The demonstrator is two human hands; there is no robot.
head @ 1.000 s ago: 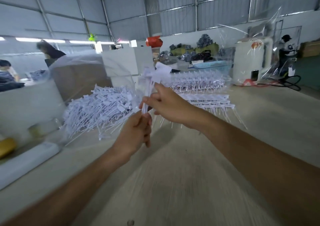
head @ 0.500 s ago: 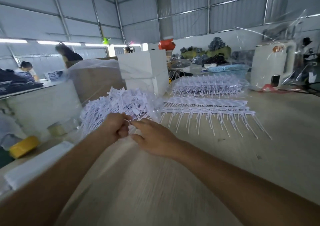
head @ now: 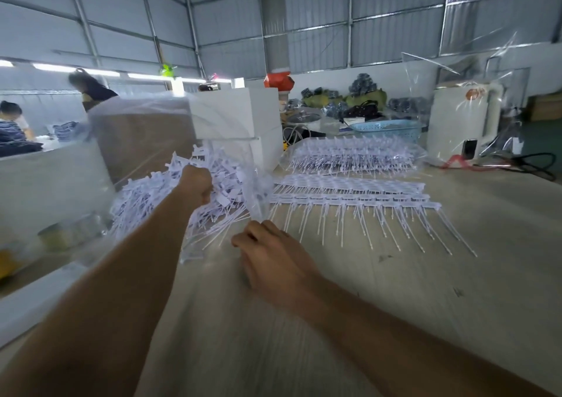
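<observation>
A heap of loose white plastic ties [head: 143,202] lies in a clear plastic bag [head: 255,180] on the wooden table [head: 380,290]. My left hand [head: 197,184] is a curled fist pushed into the heap, and white ties stick out below it. At the bag's near edge, my right hand [head: 267,253] pinches the clear film with curled fingers. To the right, rows of ties still joined on strips [head: 349,197] lie flat, with a taller stack [head: 352,153] behind them.
A plastic-wrapped cardboard box [head: 143,144] and white boxes [head: 240,117] stand behind the heap. Further right are a blue basket [head: 386,127], a white appliance [head: 462,117] and a black cable [head: 532,165]. A tape roll [head: 57,235] sits left. People [head: 91,89] work far left.
Both hands came down from holding a bundle of ties upright. My left fist has moved forward into the heap. My right hand has dropped to the bag's edge.
</observation>
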